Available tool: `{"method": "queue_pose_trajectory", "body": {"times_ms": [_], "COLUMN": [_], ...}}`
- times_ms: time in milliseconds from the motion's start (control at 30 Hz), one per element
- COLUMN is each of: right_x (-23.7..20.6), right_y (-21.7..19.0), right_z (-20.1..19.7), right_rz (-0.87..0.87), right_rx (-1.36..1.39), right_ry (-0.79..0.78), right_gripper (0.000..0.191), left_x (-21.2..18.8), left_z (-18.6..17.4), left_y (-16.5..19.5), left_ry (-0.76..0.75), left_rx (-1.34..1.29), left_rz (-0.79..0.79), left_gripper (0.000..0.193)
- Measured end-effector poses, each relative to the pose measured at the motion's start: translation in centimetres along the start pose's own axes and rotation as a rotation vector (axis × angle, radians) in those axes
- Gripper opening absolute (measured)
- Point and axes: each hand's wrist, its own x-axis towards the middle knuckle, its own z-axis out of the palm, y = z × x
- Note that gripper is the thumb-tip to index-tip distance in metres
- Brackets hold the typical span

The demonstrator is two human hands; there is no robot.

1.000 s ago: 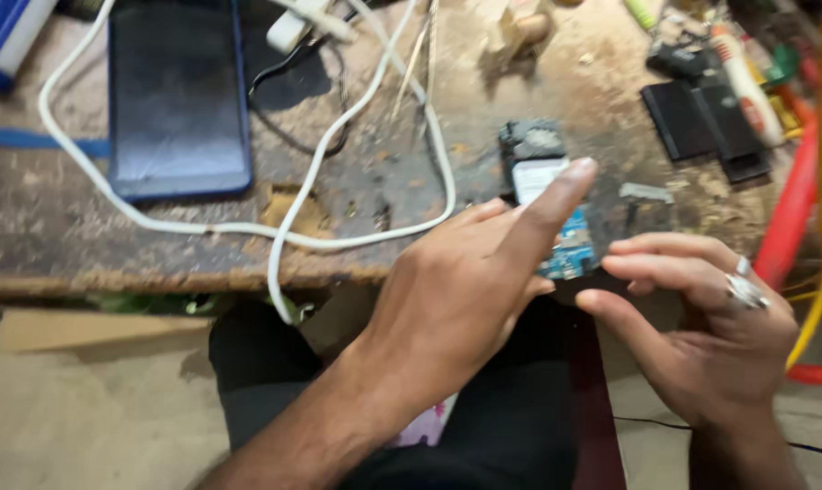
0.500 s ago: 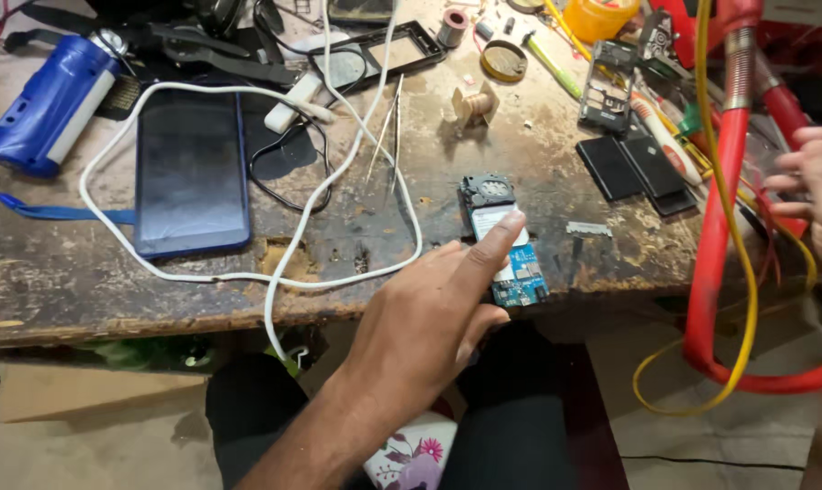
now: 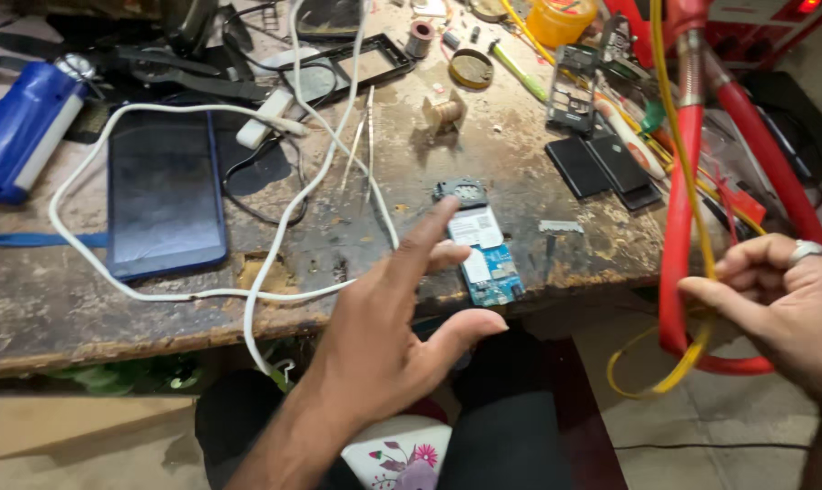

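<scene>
- Circuit board [image 3: 485, 263]: bare blue phone board, lies flat at the near edge of the worktop [image 3: 84, 318], out of any casing, round speaker part at its far end.
- Left hand [image 3: 383, 336]: fingers spread apart, index tip touching or just over the board's far end; cannot tell which. Holds nothing.
- Right hand [image 3: 778, 304]: off the worktop, fingers pinched together on the yellow wire [image 3: 679, 195] beside the red hose [image 3: 679, 263].
- Progress: looks early to mid. Board exposed; phone frame [image 3: 570, 91] and black covers [image 3: 601, 163] lie apart, nothing reassembled.
- Dark smartphone [image 3: 164, 195] with white cable [image 3: 202, 295] untouched, well left.
</scene>
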Motion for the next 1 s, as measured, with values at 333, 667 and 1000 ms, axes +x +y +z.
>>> {"method": "queue_pose_trajectory", "body": {"times_ms": [333, 667, 1000], "right_x": [1.4, 21.9, 21.9], "right_y": [-8.1, -8.9, -9.7], "right_z": [2.2, 3.3, 3.2], "right_rz": [-0.091, -0.171, -0.609], "right_rx": [0.103, 0.121, -0.507], "right_ry": [0.323, 0.373, 0.668], "right_gripper": [0.029, 0.037, 0.021], "left_x": [-0.7, -1.0, 3.0], "left_z": [-0.8, -0.8, -1.5], "left_y": [0.2, 0.8, 2.1], "left_ry": [0.039, 0.11, 0.345], "left_rx": [-0.057, -0.154, 0.154], "left_rz": [0.068, 0.121, 0.064], "left_gripper": [0.081, 0.065, 0.027]}}
